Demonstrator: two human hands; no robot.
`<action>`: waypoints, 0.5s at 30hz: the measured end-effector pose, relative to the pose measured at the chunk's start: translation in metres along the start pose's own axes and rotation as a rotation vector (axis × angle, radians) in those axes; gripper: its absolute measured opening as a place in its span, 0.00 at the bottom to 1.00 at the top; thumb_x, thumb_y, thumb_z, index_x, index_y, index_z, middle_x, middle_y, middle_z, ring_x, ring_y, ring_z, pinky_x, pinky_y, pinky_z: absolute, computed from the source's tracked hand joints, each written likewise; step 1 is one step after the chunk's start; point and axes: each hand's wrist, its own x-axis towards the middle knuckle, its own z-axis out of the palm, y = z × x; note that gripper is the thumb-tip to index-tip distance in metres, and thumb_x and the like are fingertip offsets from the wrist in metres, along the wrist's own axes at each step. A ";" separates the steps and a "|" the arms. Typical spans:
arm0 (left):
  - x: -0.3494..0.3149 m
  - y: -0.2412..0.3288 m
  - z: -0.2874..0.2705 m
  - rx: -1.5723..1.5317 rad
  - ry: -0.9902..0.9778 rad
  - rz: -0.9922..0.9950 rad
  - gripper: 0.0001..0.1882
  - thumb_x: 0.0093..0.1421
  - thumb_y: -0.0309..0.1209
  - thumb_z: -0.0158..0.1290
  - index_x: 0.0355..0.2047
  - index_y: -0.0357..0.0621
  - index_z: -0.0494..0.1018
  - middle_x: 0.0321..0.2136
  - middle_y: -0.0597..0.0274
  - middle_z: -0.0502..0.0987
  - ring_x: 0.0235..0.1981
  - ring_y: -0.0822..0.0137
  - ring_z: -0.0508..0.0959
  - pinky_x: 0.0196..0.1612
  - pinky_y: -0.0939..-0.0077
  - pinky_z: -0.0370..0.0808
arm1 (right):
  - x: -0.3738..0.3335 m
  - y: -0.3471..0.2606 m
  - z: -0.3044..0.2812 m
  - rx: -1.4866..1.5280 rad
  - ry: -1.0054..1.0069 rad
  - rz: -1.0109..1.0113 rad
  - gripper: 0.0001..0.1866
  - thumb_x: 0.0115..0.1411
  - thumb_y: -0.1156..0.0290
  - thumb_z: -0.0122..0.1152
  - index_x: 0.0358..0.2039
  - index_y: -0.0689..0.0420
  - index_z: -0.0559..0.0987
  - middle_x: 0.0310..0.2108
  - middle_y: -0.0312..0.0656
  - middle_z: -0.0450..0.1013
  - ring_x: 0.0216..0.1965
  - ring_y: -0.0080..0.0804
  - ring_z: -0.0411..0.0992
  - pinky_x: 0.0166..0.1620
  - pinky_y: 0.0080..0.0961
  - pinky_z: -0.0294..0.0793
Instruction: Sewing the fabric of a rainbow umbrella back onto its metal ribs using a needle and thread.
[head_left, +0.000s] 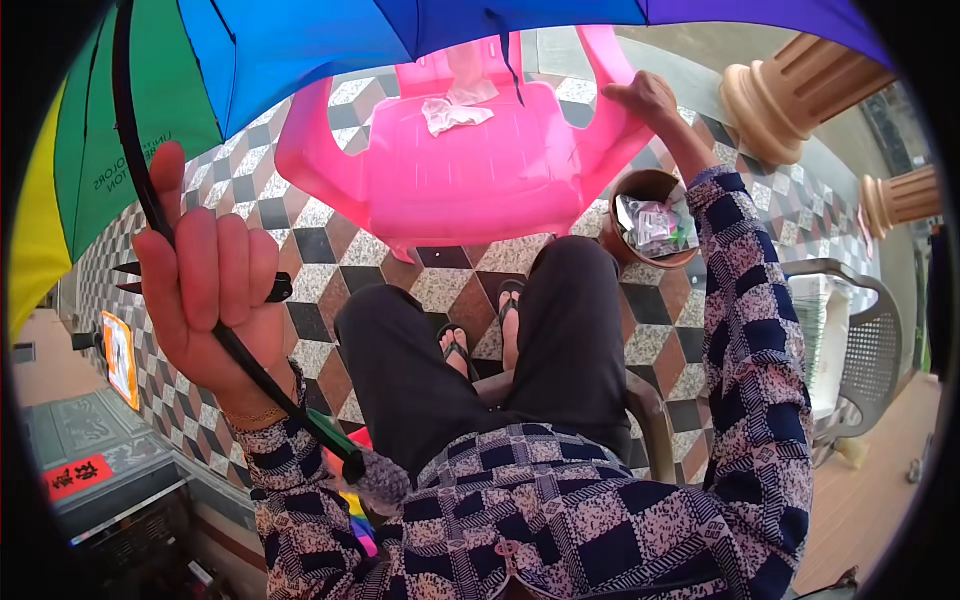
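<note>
My left hand [215,290] is closed around the black shaft [255,365] of a multicoloured umbrella [320,35], its index finger raised along the shaft. Also in that fist is a dark tool [127,278]; two pointed tips stick out on one side and a rounded black end on the other. The shaft runs down to a green part and a fuzzy grey end [385,485] by my waist. My right hand [645,97] reaches out in front of the pink chair's armrest [612,60], thumb and fingers pinched together; what they hold, if anything, is too small to see.
A pink plastic chair [470,180] stands ahead with a crumpled white cloth [455,115] on its seat. To its right is a brown bin [612,238] with litter inside. Columns [770,110] and a grey chair [870,350] stand farther right. Patterned tiles [440,285] cover the floor.
</note>
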 end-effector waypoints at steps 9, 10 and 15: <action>0.064 0.013 0.022 -0.099 -0.021 -0.264 0.24 0.67 0.33 0.37 0.58 0.30 0.50 0.12 0.73 0.59 0.14 0.80 0.57 0.19 0.83 0.54 | -0.034 -0.016 0.032 0.081 -0.171 0.023 0.31 0.43 0.46 0.60 0.27 0.68 0.78 0.23 0.56 0.74 0.29 0.48 0.75 0.33 0.37 0.72; 0.082 0.015 0.028 -0.107 -0.042 -0.268 0.24 0.67 0.32 0.37 0.58 0.30 0.50 0.12 0.72 0.59 0.14 0.80 0.57 0.20 0.83 0.54 | -0.026 -0.019 0.020 0.083 -0.139 0.034 0.32 0.43 0.45 0.60 0.28 0.68 0.78 0.23 0.56 0.74 0.29 0.49 0.75 0.33 0.37 0.72; 0.122 0.016 0.039 -0.222 -0.132 -0.262 0.23 0.67 0.31 0.36 0.57 0.28 0.51 0.13 0.72 0.59 0.15 0.79 0.57 0.21 0.83 0.54 | 0.012 -0.008 0.009 0.014 0.416 -0.089 0.28 0.44 0.51 0.62 0.32 0.68 0.78 0.26 0.57 0.74 0.27 0.50 0.75 0.32 0.35 0.73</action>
